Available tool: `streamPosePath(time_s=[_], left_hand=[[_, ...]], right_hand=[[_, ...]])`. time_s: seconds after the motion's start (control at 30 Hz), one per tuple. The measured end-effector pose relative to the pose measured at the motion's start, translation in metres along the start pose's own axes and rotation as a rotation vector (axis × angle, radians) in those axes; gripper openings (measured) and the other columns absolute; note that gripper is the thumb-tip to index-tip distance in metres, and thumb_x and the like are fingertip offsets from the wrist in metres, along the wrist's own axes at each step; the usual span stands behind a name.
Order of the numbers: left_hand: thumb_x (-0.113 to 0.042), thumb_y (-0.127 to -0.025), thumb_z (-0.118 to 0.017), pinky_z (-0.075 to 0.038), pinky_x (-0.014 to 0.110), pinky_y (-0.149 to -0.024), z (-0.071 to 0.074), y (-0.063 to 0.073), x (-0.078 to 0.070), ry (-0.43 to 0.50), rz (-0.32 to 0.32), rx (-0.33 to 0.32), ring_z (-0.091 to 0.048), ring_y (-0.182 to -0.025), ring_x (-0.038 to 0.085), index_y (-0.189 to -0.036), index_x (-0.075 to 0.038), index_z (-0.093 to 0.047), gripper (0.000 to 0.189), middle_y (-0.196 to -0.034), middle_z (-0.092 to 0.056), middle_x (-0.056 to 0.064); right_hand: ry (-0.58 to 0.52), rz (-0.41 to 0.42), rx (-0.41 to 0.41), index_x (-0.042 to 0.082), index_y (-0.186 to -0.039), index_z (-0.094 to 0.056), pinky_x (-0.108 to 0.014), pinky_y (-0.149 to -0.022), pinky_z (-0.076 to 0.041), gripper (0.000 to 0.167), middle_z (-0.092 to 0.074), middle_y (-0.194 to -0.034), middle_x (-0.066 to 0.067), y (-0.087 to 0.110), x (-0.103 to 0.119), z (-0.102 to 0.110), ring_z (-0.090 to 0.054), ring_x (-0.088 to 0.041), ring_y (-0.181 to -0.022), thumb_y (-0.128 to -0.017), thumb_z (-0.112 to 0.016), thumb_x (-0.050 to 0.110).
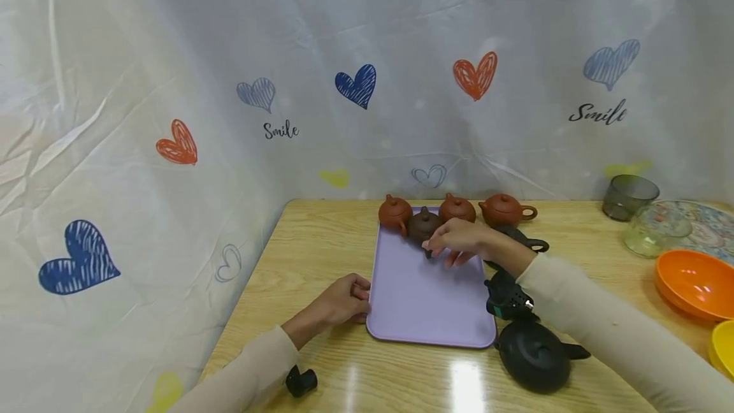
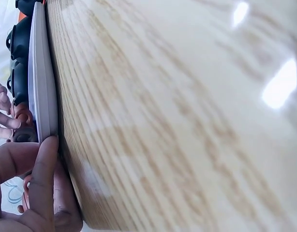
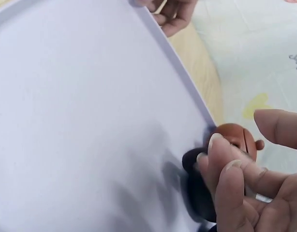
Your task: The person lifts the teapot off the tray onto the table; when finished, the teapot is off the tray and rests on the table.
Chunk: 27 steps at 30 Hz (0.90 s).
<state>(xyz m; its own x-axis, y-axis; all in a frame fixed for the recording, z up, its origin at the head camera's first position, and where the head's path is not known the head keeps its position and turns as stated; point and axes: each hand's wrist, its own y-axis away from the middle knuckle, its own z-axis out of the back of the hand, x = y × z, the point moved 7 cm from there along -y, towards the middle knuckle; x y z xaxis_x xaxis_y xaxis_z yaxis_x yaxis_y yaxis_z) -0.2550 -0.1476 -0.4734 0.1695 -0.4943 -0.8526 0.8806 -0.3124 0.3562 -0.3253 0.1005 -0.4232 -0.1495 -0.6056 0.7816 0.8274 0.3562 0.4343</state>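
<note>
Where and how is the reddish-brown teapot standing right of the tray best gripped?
Probably take the teapot by its loop handle, coming from the right: the handle sticks out that way over bare table, while the spout points left toward a neighbouring teapot. The knob seems a poorer hold, since the lid may lift off.

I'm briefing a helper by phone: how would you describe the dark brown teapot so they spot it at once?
Find the lilac tray on the wooden table. At its far end, by the right hand, sits the dark brown teapot. Its colour sets it apart: the teapots flanking it are both reddish.
</note>
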Motion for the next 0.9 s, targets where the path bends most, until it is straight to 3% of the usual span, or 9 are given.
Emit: streamPosePath(time_s=[0.2,0.47,0.7,0.9], left_hand=[[0.001,-0.086,-0.068,-0.063,0.032,-0.072,0.000,0.000,-0.003,0.004,-0.001,-0.002,-0.061,-0.081,0.020,-0.125,0.005,-0.051,0.043,-0.103,-0.055,0.014],[0.002,-0.086,-0.068,-0.063,0.033,-0.072,0.000,0.002,-0.005,0.013,-0.002,-0.001,-0.062,-0.081,0.020,-0.125,0.006,-0.050,0.044,-0.103,-0.056,0.014],[0.002,-0.086,-0.067,-0.062,0.031,-0.072,-0.001,0.002,-0.003,0.019,-0.007,0.011,-0.061,-0.081,0.019,-0.126,0.007,-0.050,0.044,-0.104,-0.056,0.015],[0.002,-0.086,-0.067,-0.062,0.032,-0.073,-0.001,0.003,-0.003,0.017,-0.008,0.014,-0.061,-0.082,0.020,-0.126,0.007,-0.050,0.044,-0.104,-0.056,0.015]], right_hand=[[0.012,-0.035,-0.002,0.002,-0.107,-0.073,-0.027,-0.060,-0.057,0.038,-0.065,-0.111,-0.008,0.000,-0.004,-0.005,-0.065,-0.014,-0.064,-0.093,-0.069,0.037],[-0.008,-0.033,0.045,0.003,-0.118,-0.068,-0.027,-0.059,-0.056,0.040,-0.065,-0.112,-0.010,0.000,-0.006,-0.012,-0.066,-0.015,-0.065,-0.095,-0.067,0.035],[-0.122,-0.028,0.141,0.006,-0.127,-0.062,-0.025,-0.059,-0.055,0.042,-0.066,-0.116,-0.012,-0.002,-0.010,-0.021,-0.068,-0.015,-0.068,-0.096,-0.067,0.034],[-0.175,-0.053,0.152,0.007,-0.136,-0.057,-0.024,-0.059,-0.055,0.051,-0.067,-0.119,-0.013,-0.003,-0.015,-0.024,-0.068,-0.015,-0.070,-0.095,-0.067,0.035]])
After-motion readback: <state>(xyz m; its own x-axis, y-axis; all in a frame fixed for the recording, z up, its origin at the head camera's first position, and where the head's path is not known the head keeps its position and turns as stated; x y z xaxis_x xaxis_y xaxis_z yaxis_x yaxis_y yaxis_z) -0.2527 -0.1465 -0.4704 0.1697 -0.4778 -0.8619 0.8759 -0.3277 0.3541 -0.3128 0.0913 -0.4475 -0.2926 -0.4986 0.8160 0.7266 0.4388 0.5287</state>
